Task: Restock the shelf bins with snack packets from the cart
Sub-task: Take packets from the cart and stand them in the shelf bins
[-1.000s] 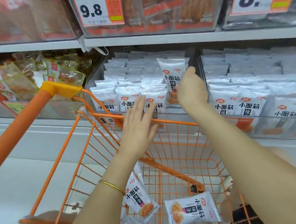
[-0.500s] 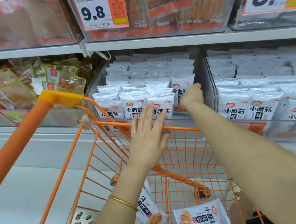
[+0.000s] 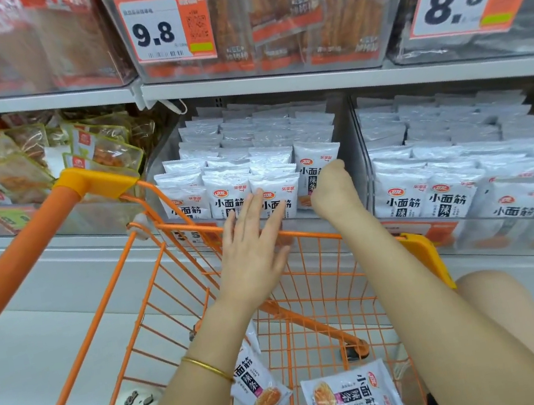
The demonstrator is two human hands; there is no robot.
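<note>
1. The cart (image 3: 132,330) holds at least two snack packets on its floor: one face up (image 3: 353,397), one partly under the left forearm (image 3: 256,384). Stock remains to be moved.
2. The left hand (image 3: 252,249) reaches over the cart's rim, grip wide, straight fingers touching the front row.
3. The right hand (image 3: 331,192) is against a raised packet (image 3: 315,164) at the right front corner. Its fingers are hidden, so I cannot tell its grip.
4. The bin (image 3: 348,141) looks nearly full, so restocking seems far along.
</note>
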